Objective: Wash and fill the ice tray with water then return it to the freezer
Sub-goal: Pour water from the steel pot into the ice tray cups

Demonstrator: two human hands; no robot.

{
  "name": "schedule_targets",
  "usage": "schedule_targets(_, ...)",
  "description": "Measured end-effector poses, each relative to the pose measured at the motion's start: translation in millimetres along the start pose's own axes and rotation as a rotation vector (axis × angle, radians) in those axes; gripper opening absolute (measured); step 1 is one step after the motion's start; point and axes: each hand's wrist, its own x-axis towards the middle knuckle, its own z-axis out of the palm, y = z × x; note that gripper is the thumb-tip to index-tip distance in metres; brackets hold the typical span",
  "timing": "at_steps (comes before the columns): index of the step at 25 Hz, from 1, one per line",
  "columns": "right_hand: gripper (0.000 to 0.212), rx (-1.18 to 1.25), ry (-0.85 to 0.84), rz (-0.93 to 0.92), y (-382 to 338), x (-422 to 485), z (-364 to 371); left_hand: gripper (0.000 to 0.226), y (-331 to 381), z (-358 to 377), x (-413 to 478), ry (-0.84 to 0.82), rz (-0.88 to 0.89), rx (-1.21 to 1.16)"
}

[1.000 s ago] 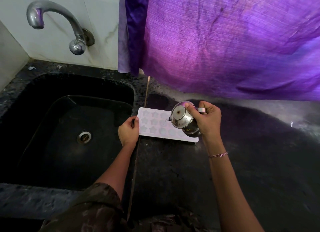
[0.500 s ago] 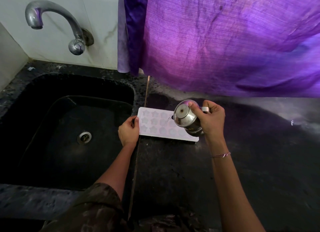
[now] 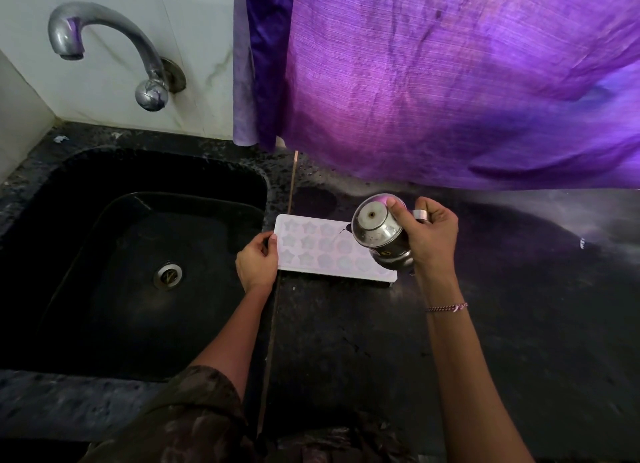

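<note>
Dark table (image 3: 346, 341): left hand (image 3: 257, 265) pinches ice tray (image 3: 311, 248) end; right hand (image 3: 433, 235) grips tilted steel jug (image 3: 377, 232). Advice: pour thinly, cell by cell.

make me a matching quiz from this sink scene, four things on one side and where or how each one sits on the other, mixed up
Things:
1. ice tray
2. steel pot
3. tap
4. purple cloth

Place or state:
a. hangs above the back of the counter
b. tilted, held in the right hand
c. fixed to the wall above the sink
d. lies flat on the counter, its end held by the left hand

Pairs: 1-d, 2-b, 3-c, 4-a
</note>
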Motion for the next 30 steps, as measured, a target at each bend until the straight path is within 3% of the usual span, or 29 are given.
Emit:
schedule_targets(7,0.049,0.137,0.06,0.06,-1.6,2.7,-7.2,0.02,-0.9,0.2,0.9,0.001,0.009,0.016)
schedule_targets(30,0.052,-0.015,0.038,-0.011,7.0,3.5,-22.0,0.019,2.1,-0.2,-0.7,0.019,0.009,0.01)
